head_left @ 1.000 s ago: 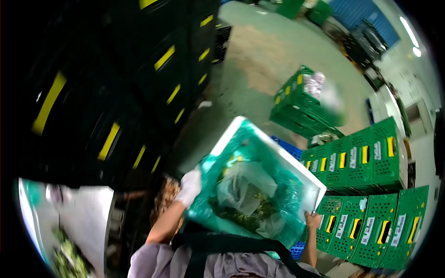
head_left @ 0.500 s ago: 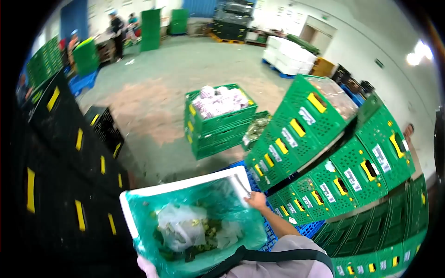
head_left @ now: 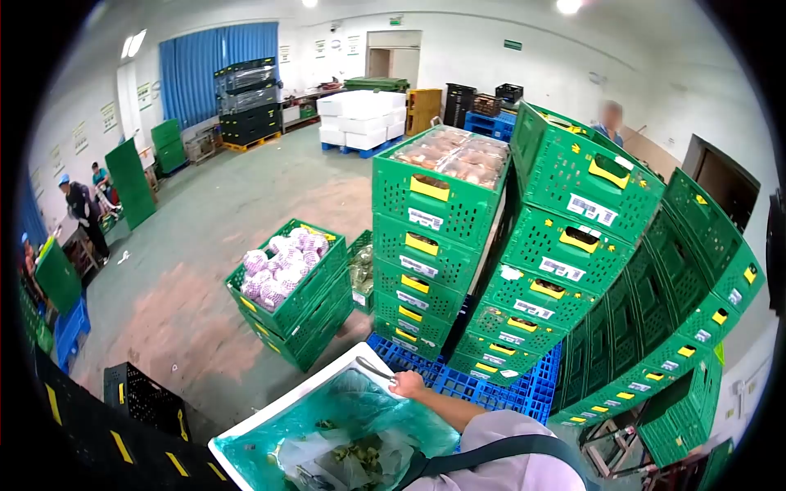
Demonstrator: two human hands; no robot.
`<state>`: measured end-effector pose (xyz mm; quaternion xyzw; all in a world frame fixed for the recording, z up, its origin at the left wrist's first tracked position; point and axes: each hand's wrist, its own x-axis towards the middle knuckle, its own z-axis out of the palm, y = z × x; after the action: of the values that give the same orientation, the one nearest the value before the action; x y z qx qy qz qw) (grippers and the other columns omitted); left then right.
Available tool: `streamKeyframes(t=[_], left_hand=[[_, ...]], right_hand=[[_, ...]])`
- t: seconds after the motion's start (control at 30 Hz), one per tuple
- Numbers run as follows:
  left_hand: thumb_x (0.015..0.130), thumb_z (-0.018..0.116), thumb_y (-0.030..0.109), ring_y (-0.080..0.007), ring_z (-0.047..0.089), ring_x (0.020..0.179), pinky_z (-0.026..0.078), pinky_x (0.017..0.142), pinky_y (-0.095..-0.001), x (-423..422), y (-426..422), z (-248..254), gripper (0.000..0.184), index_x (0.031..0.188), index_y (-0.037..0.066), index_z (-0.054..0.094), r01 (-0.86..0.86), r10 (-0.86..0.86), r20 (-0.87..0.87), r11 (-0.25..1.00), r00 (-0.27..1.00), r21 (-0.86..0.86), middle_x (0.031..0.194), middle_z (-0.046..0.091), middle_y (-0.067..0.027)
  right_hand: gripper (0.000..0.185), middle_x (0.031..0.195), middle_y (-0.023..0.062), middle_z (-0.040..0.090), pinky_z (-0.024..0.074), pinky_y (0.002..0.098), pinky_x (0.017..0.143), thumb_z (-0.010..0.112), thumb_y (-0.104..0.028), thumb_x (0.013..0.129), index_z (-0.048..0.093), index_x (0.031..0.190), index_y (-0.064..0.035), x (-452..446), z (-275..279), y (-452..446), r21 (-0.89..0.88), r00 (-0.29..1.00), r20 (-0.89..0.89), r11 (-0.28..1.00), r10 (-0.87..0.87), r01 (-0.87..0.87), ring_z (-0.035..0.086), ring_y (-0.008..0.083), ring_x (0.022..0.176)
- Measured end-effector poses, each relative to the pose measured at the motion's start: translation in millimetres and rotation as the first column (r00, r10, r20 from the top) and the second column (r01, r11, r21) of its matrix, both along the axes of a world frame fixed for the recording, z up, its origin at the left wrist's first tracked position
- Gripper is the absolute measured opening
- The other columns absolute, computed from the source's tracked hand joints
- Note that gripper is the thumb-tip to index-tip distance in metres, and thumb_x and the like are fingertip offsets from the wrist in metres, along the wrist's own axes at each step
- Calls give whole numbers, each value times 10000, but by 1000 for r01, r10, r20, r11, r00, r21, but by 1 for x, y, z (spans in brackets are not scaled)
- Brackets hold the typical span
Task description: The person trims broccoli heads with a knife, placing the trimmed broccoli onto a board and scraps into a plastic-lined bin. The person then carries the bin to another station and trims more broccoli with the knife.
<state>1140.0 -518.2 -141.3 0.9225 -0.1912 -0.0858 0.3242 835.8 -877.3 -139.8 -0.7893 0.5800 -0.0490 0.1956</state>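
My right hand is closed at the right rim of a white foam box. A slim, shiny metal tool extends from its fingers along that rim; the exact kind cannot be made out. Green plastic film lines the box. Inside lie leafy greens and a crumpled translucent plastic bag. The box is in front of my body, its near end cut off by the frame. My left hand is out of view.
Tall stacks of green crates stand on a blue pallet to the right. Ahead is a crate of net-wrapped round produce. Black crates line the left. White boxes stand farther back; people are at far left.
The view has swung right and up, bringing the green stacks toward the middle. The foam box sits lower in the picture. My left hand, partly visible before, has left the view.
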Motion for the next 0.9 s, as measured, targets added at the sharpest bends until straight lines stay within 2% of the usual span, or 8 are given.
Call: streamKeyframes(t=[0.1,0.17,0.3,0.37,0.43,0.57,0.77,0.9], left_hand=[[886,473,247,-169,500,608,390,542,-330,3,-15,-5,221,916,70,602,76,-76,34,997,997,2,722,563,-45],[887,464,243,-170,490,593,380,528,-330,4,-23,-7,217,901,72,597,125,-125,56,992,991,-2,706,550,-43],[890,444,233,-172,470,562,360,498,-329,-2,-33,-13,214,870,75,585,208,-207,97,978,974,2,675,525,-40],[891,434,229,-174,460,547,350,484,-329,-5,-32,-16,214,854,76,580,238,-237,125,971,963,13,659,513,-38],[892,424,224,-175,450,531,340,469,-328,-11,-33,-20,217,838,77,574,275,-273,158,961,949,10,644,500,-36],[895,404,214,-177,430,500,320,440,-327,-36,-27,-38,226,807,80,563,351,-342,223,936,913,2,612,476,-33],[898,374,200,-181,400,454,289,396,-326,-108,-2,-86,249,761,84,547,482,-459,314,876,831,6,565,438,-27],[888,455,223,-160,463,564,357,496,-320,-202,-1,-79,195,872,75,581,368,-375,-90,926,923,-81,682,515,-18]], right_hand=[[422,866,139,675,523,437,753,613,-458,665,686,924,-132,-38,-1,12,47,992,18,991,-125,124,648,325,820],[423,866,137,676,524,434,757,608,-462,666,688,934,-145,-66,-6,29,14,975,34,976,-220,219,649,324,817],[432,928,127,675,523,433,779,611,-447,678,682,1007,-176,-123,-14,61,41,935,-26,934,-354,355,643,315,868],[435,929,116,677,526,422,779,614,-442,674,682,1016,-182,-147,-22,74,-10,919,-26,919,-393,393,645,311,863],[428,942,109,677,527,422,781,618,-438,669,684,1011,-189,-174,-22,86,17,903,18,903,-429,428,645,318,858],[439,946,109,677,528,421,780,627,-450,661,687,1010,-190,-233,-32,100,58,860,-74,859,-505,509,646,316,861],[471,942,115,681,520,421,795,656,-443,668,681,1047,-166,-318,-31,118,65,867,-49,865,-496,498,648,305,871],[443,925,131,679,520,423,786,635,-429,681,687,1025,-155,-383,-36,108,69,882,-42,879,-469,471,646,316,861]])
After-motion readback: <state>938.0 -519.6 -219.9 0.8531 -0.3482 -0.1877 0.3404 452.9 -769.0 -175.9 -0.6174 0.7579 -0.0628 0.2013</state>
